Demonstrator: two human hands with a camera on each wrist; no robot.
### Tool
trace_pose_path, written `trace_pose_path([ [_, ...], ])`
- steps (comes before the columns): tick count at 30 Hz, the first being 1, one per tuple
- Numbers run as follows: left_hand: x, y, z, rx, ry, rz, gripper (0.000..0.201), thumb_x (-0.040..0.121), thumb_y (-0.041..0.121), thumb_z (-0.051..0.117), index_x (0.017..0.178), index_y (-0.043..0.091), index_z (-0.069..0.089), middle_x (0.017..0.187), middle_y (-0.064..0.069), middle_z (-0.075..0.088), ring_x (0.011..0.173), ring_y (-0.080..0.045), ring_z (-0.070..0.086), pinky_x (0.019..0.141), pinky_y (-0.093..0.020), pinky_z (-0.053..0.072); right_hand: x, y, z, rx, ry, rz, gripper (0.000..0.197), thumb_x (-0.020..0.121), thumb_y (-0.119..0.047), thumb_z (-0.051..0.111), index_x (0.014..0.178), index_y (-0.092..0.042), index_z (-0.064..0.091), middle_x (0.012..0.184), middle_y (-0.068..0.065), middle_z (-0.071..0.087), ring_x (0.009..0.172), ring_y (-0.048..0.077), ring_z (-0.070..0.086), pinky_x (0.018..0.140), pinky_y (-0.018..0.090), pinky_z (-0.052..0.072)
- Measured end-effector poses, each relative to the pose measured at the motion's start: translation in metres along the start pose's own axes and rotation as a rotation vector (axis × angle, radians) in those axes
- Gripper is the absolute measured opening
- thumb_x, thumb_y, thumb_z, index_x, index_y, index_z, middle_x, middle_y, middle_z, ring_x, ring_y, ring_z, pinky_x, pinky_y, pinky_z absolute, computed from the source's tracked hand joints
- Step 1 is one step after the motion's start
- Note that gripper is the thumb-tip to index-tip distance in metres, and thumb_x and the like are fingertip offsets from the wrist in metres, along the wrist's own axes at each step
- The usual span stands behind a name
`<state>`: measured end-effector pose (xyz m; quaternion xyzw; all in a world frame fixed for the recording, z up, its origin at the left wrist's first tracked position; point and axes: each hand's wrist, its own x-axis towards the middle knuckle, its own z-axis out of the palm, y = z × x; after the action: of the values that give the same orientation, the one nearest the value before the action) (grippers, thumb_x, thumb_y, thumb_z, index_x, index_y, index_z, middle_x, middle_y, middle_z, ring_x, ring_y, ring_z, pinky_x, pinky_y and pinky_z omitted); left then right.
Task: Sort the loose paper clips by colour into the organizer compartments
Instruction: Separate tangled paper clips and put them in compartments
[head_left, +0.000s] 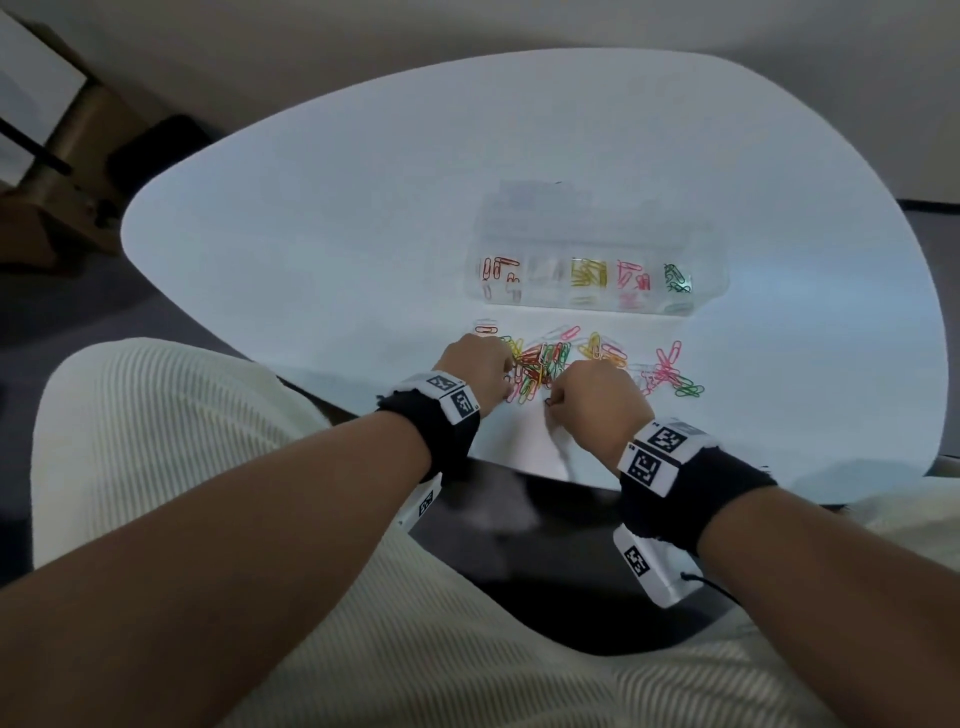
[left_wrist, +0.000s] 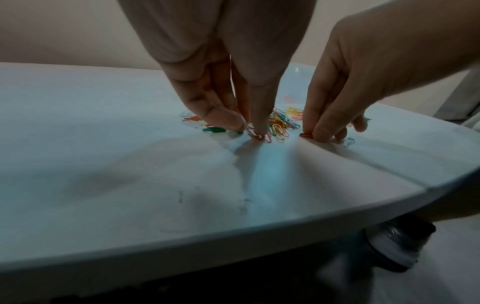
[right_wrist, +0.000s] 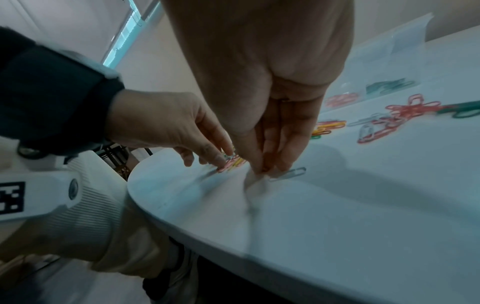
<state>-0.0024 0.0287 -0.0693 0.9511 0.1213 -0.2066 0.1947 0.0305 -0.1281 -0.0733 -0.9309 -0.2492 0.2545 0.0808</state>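
Observation:
A clear organizer (head_left: 701, 291) stands on the white table (head_left: 311, 234), its compartments holding orange, white, yellow, pink and green clips. The mixed pile of loose paper clips (head_left: 545, 358) lies just in front of it. My left hand (head_left: 505, 376) reaches down onto the pile's left side; in the left wrist view its straight fingertips (left_wrist: 259, 134) press on a reddish clip (left_wrist: 253, 134). My right hand (head_left: 553, 406) sits at the pile's near edge and pinches a red-orange clip (left_wrist: 304, 135) against the surface (right_wrist: 262, 170).
Pink clips (head_left: 667, 364) and green clips (head_left: 688, 388) lie to the right of the pile. A silver clip (right_wrist: 288, 173) rests beside my right fingertips. A white sheet (head_left: 535, 441) under the hands is creased. The table's near edge is just behind my wrists.

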Motion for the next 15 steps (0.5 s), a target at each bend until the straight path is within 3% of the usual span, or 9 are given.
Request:
trace_pose_path([
  [3, 0.000, 0.002, 0.001, 0.051, -0.029, 0.028, 0.023, 0.085, 0.020, 0.064, 0.106, 0.013, 0.069, 0.106, -0.007, 0.070, 0.100, -0.027, 0.063, 0.080, -0.031, 0.047, -0.002, 0.001, -0.003, -0.022, -0.026, 0.048, 0.010, 0.082, -0.023, 0.063, 0.081, -0.013, 0.066, 0.079, 0.006, 0.063, 0.073, 0.027, 0.063, 0.063, 0.031, 0.052],
  [6, -0.001, 0.005, 0.001, 0.084, -0.032, 0.059, 0.021, 0.088, 0.013, 0.057, 0.106, 0.009, 0.067, 0.104, -0.009, 0.069, 0.098, -0.029, 0.064, 0.080, -0.033, 0.050, -0.002, 0.004, -0.004, -0.011, -0.056, 0.106, 0.023, 0.075, -0.035, 0.070, 0.069, -0.017, 0.059, 0.071, 0.002, 0.060, 0.067, 0.023, 0.062, 0.058, 0.027, 0.047],
  [10, -0.001, 0.006, 0.002, 0.060, -0.026, 0.069, 0.024, 0.089, 0.009, 0.054, 0.109, 0.010, 0.068, 0.110, -0.009, 0.068, 0.105, -0.028, 0.062, 0.084, -0.033, 0.048, -0.004, 0.008, -0.007, 0.061, -0.078, 0.134, 0.025, 0.071, -0.035, 0.070, 0.064, -0.015, 0.058, 0.068, 0.001, 0.061, 0.065, 0.020, 0.061, 0.054, 0.027, 0.046],
  [13, -0.003, 0.006, -0.005, -0.011, 0.048, 0.070, 0.028, 0.090, 0.009, 0.052, 0.111, 0.015, 0.070, 0.117, -0.005, 0.066, 0.110, -0.025, 0.059, 0.087, -0.030, 0.045, -0.008, 0.015, -0.009, 0.330, 0.025, 0.122, 0.023, 0.072, -0.029, 0.071, 0.070, -0.008, 0.062, 0.069, 0.001, 0.063, 0.065, 0.017, 0.059, 0.059, 0.031, 0.048],
  [15, -0.006, 0.008, -0.011, -0.121, 0.100, 0.044, 0.027, 0.086, 0.008, 0.053, 0.102, 0.015, 0.074, 0.110, -0.003, 0.068, 0.104, -0.023, 0.060, 0.085, -0.028, 0.047, -0.012, 0.020, -0.009, 0.562, 0.070, 0.131, 0.016, 0.075, -0.020, 0.070, 0.074, -0.006, 0.061, 0.065, 0.005, 0.065, 0.060, 0.017, 0.058, 0.061, 0.033, 0.050],
])
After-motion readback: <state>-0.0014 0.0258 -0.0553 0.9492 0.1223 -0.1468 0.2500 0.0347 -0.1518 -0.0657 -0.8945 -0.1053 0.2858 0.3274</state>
